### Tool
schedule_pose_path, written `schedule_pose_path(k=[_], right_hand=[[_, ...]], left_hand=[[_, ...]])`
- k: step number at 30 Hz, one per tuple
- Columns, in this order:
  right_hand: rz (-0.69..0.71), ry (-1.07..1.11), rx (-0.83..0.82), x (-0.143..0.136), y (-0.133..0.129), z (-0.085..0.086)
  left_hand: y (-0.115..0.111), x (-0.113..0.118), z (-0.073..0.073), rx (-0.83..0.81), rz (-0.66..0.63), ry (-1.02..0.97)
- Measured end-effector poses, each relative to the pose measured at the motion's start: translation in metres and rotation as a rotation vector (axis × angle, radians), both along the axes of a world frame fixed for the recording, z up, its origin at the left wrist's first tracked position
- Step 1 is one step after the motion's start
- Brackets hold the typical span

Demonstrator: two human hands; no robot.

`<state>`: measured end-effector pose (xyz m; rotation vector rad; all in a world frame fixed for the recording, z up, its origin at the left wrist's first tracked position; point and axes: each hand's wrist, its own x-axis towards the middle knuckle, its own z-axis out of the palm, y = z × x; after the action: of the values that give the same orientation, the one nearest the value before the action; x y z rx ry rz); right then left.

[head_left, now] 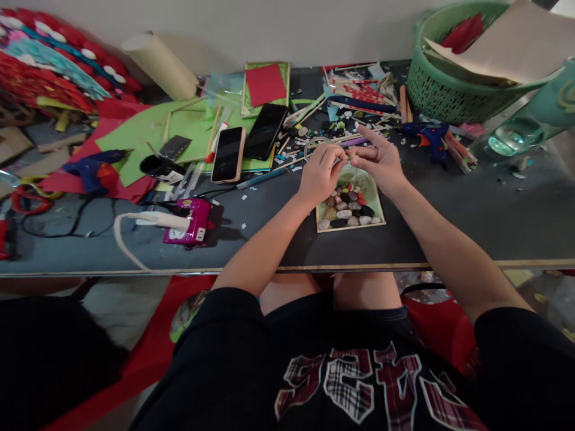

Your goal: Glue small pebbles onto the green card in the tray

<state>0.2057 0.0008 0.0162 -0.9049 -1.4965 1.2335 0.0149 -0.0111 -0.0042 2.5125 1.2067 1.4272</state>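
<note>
Above the far part of a small framed panel point(351, 226), my two hands meet fingertip to fingertip. My left hand point(321, 170) is closed, thumb and forefinger pinched on something too small to make out. My right hand point(380, 160) pinches at the same spot with thumb and a finger, another finger stretched out. Smooth pebbles point(344, 214) in white, brown, black and red cover the near part of the panel. The hands hide some of its far part.
Two phones point(228, 155) lie left of the hands, beyond a purple power adapter point(194, 222) with a white cable. Paper scraps and sticks litter the back. A blue glue gun point(430, 139), green basket point(449, 90) and bottle point(516, 129) stand right.
</note>
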Motion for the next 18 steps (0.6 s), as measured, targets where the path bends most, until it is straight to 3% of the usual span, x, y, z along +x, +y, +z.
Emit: schedule_pose_path(k=[18], right_hand=[[-0.034, 0.046, -0.062, -0.0029, -0.0001, -0.0070]], left_hand=[[0.0040, -0.0047, -0.0035, 0.019, -0.127, 0.034]])
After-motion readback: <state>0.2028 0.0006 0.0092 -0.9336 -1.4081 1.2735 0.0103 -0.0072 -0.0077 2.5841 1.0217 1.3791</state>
